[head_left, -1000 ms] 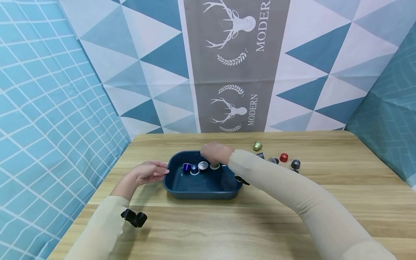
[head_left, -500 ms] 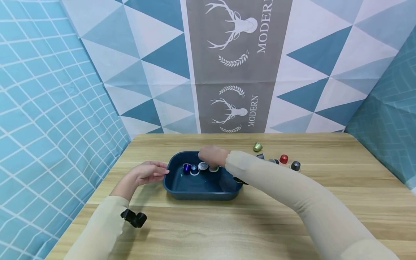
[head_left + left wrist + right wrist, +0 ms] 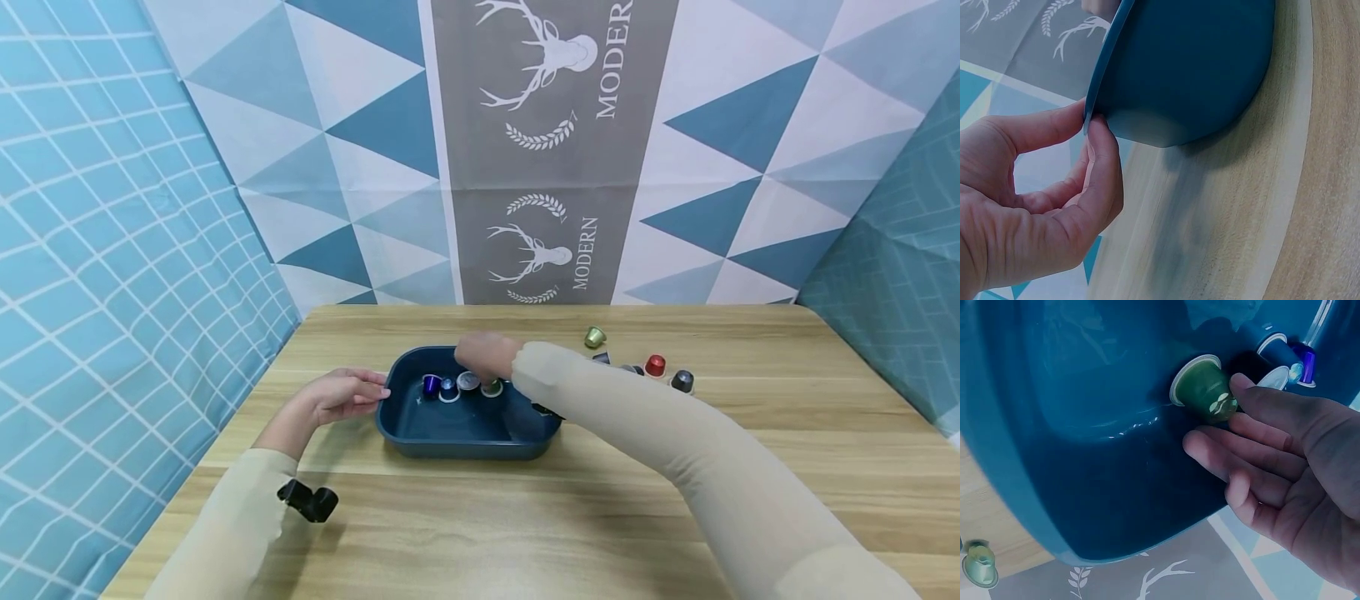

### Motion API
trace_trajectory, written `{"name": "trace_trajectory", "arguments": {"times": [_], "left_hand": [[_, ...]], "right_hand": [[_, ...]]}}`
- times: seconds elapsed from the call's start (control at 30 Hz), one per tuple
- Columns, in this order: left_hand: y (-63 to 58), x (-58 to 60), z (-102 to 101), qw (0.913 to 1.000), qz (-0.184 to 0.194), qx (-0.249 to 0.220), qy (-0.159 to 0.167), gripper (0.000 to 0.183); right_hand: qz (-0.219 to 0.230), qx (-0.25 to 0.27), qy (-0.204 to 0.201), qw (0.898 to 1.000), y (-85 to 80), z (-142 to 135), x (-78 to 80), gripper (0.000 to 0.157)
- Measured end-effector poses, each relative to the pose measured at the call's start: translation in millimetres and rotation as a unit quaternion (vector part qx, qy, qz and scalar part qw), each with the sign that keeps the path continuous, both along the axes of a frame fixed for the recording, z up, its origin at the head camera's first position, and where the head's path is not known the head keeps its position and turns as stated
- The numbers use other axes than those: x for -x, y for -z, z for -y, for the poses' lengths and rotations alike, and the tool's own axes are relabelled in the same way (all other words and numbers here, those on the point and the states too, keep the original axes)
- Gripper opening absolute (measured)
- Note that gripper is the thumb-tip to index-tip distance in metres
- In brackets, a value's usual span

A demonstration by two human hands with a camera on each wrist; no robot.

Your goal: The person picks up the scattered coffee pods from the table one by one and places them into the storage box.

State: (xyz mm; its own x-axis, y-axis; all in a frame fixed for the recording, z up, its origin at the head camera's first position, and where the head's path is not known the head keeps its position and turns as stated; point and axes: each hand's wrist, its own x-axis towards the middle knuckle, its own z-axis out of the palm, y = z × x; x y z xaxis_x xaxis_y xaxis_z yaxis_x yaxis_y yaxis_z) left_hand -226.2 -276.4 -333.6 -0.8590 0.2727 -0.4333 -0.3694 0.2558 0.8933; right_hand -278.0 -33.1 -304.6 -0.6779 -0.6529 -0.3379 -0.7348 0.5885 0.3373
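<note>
My left hand [image 3: 348, 396] pinches the left rim of a dark blue plastic bin [image 3: 465, 451] between thumb and fingers, plain in the left wrist view. Inside the bin, my right hand [image 3: 1291, 456] is beside a green coffee capsule [image 3: 1202, 389] standing on its wide rim. Its thumb and index fingertips are right at the capsule's narrow end, with the fingers loosely bent. More capsules line up to the left in the head view: one showing its silver lid [image 3: 468, 381], a blue one [image 3: 448, 388] upright and a dark blue one [image 3: 431, 385] on its side.
Right of the bin on the wooden table [image 3: 480, 525] lie a gold-green capsule [image 3: 595, 337], a red one [image 3: 655, 365], a black one [image 3: 682, 381] and others partly behind the right sleeve [image 3: 637, 408]. A patterned cloth backdrop [image 3: 525, 167] rises behind the table.
My right hand has shifted slightly left and back from the green capsule, which shows more and stays in place. The left hand keeps its hold on the bin's rim.
</note>
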Motion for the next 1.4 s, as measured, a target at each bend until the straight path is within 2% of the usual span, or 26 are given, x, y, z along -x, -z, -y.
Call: {"name": "trace_trajectory", "arguments": {"times": [0.23,0.47,0.6,0.63,0.7,0.8,0.97,1.17,1.3,1.4], "left_hand": [[0.6,0.9,0,1.0,0.001,0.002,-0.001,0.057],[2.4,1.9,0,1.0,0.0,0.002,-0.002,0.055],[1.8,0.6,0,1.0,0.001,0.0,-0.003,0.054],[1.8,0.4,0,1.0,0.001,0.0,-0.003,0.054],[1.7,0.0,1,1.0,0.0,-0.001,-0.003,0.056],[1.1,-0.3,1,1.0,-0.001,-0.002,-0.002,0.057],[-0.1,0.5,-1,1.0,-0.002,-0.002,0.002,0.056],[-0.4,2.4,-3,1.0,-0.001,-0.001,0.0,0.056],[0.6,1.7,-2,1.0,-0.003,-0.003,-0.002,0.057],[1.3,0.4,0,1.0,-0.006,-0.002,-0.002,0.058]], "right_hand": [[0.0,0.003,-0.002,1.0,-1.0,0,-0.4,0.016],[0.021,0.043,0.017,0.999,-8.4,-5,1.9,0.01],[0.041,0.067,0.016,0.997,-18.6,-13,3.1,0.04],[0.047,0.074,0.016,0.996,-21.4,-16,3.2,0.043],[0.053,0.084,0.013,0.995,-26.9,-22,3.1,0.038],[0.059,0.094,0.016,0.994,-32.3,-34,2.0,0.021],[0.065,0.104,0.028,0.992,-35.2,-56,-0.8,0.033],[0.057,0.15,0.031,0.987,-33.7,-85,-3.5,0.031],[0.052,0.183,0.039,0.981,-30.4,-106,-6.6,0.029],[0.06,0.218,0.058,0.972,-27.6,-122,-9.7,0.03]]}}
